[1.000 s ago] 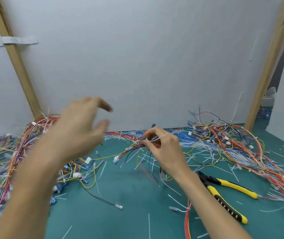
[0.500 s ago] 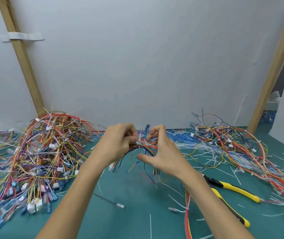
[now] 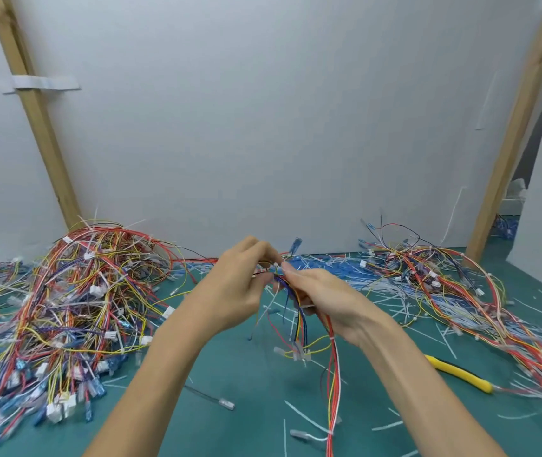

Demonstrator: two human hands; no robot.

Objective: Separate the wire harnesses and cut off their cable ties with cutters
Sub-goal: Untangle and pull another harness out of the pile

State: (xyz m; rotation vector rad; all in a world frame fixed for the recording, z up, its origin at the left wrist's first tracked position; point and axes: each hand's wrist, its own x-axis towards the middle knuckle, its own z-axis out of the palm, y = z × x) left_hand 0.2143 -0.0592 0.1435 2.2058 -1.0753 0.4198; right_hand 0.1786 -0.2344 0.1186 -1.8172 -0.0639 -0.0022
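I see the left hand [image 3: 230, 288] and right hand [image 3: 328, 301] both pinching one wire harness [image 3: 297, 319] above the green mat [image 3: 246, 374], with the cutters [image 3: 457, 372] lying nearby.

The left hand [image 3: 233, 291] and right hand [image 3: 327, 301] are bare, forearms too

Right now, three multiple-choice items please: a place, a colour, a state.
1. Where do the cutters lie? A in a box; B on the mat, right of the right forearm; C on a shelf.
2. What colour is their visible handle? A red; B green; C yellow.
3. What are the left hand and right hand doing? A both hold one wire harness; B both lie flat; C both hang idle.
Answers: 1 B, the handle shows beside that forearm; 2 C, plainly yellow; 3 A, both pinch the harness.
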